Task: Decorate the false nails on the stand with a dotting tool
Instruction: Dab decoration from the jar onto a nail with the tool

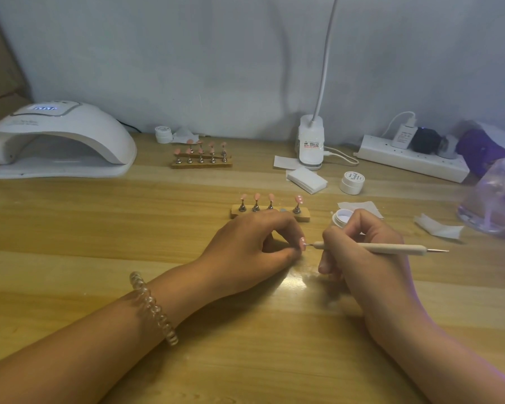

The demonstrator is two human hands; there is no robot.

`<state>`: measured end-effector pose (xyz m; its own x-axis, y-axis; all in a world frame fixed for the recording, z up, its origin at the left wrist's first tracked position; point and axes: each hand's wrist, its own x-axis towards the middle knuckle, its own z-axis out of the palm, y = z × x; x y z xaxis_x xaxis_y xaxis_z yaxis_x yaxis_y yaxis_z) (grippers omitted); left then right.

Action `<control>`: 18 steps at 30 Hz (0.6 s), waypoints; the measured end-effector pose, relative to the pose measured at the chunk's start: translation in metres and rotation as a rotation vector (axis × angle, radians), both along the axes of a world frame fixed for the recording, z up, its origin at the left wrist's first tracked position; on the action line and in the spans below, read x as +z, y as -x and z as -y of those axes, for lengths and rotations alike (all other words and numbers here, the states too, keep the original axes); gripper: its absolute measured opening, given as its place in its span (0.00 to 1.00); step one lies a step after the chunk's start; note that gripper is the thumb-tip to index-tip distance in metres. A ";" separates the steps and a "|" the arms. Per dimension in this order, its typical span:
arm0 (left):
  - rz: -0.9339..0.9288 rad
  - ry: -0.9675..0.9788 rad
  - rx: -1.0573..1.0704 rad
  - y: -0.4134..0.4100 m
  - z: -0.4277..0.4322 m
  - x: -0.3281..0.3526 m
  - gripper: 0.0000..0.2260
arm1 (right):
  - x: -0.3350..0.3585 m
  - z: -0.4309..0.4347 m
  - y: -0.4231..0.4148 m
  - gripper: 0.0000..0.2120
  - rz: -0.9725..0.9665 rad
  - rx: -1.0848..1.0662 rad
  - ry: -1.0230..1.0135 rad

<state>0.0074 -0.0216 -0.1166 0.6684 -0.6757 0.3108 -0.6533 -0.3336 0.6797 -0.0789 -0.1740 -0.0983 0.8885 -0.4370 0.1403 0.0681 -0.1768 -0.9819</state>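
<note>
My left hand [254, 249] pinches a pink false nail [302, 244] on its small holder, just above the wooden table. My right hand [359, 252] grips a cream dotting tool [391, 248] like a pen, its left metal tip touching that nail. Right behind my left hand stands a wooden stand [303, 217] with several pink nails on metal holders; one slot is bare and the rightmost nail [298, 199] carries white dots. An open white gel pot [341, 217] sits just behind my right hand.
A white nail lamp [59, 138] stands at the back left. A second stand of pink nails [201, 158] is behind. A closed white jar [352, 182], wipes [306, 179], a clip lamp base [311, 142], a power strip [411, 158] and a plastic bag [499, 193] lie to the right.
</note>
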 end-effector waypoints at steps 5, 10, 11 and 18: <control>0.003 0.005 -0.008 0.000 0.000 0.000 0.05 | -0.002 0.001 -0.001 0.12 0.001 0.000 0.005; 0.003 -0.003 -0.006 0.001 0.000 0.001 0.05 | -0.003 0.003 -0.001 0.14 0.018 -0.021 -0.030; 0.001 -0.003 -0.006 0.001 0.000 0.001 0.05 | -0.003 0.003 -0.001 0.13 0.014 -0.013 -0.025; -0.009 -0.009 0.000 0.002 0.000 0.004 0.05 | -0.004 0.004 -0.001 0.13 0.061 -0.058 -0.074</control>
